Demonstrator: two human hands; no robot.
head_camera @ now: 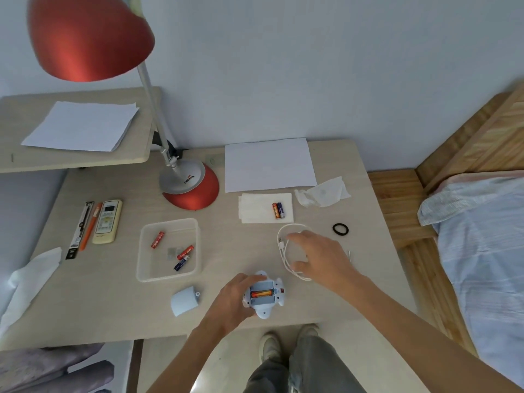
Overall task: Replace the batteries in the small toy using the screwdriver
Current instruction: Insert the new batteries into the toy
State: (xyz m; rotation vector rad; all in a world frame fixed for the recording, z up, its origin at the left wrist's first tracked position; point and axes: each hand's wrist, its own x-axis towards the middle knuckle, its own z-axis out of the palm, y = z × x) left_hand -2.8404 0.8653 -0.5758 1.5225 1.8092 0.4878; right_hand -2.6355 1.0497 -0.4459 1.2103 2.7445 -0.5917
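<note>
One battery [261, 293] already sits in the toy [265, 295] at 6 o'clock, clamped in the left hand [231, 300], cover [185, 300] off at 9, while the right hand [317, 255], fingers apart and empty, reaches toward spares [278, 210] at 12.

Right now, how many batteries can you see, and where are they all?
In the toy: 1
In the clear tray: 3
On the napkin: 2
Total: 6 batteries

matt wood-look table [113, 293], glossy red metal lamp [85, 38], clear plastic tray [195, 251].
</note>
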